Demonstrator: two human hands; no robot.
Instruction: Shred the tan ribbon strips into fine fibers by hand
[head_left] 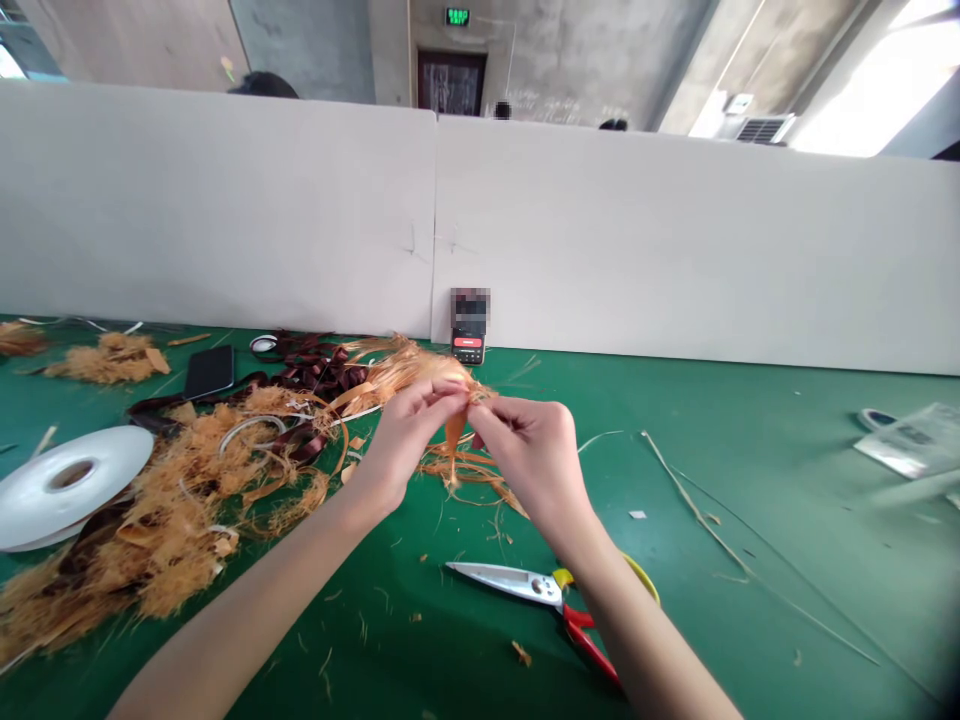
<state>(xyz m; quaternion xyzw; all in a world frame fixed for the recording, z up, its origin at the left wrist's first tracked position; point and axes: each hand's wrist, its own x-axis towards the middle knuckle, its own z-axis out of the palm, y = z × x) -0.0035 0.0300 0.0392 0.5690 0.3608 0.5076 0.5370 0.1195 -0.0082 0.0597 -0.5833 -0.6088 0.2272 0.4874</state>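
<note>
Both hands meet over the middle of the green table, fingertips almost touching. My left hand (pixel 420 420) pinches a piece of orange ribbon (pixel 454 430) whose tail hangs down below the fingers. From the other side my right hand (pixel 525 440) is closed on the same ribbon, thumb and forefinger together. Behind the left hand lies a bundle of golden fibres (pixel 401 365). Loose orange strips (pixel 480 468) are spread on the table under the hands. Scissors (pixel 517 580) with red and yellow handles lie below, partly hidden by my right forearm.
At left are a white spool (pixel 112 460), frayed orange fibre piles (pixel 165 540), dark brown ribbon (pixel 322 365) and a black phone (pixel 210 372). Another phone (pixel 469 330) leans on the white partition (pixel 637 230). Thin stalks (pixel 697 510) and a plastic packet (pixel 915 440) lie right.
</note>
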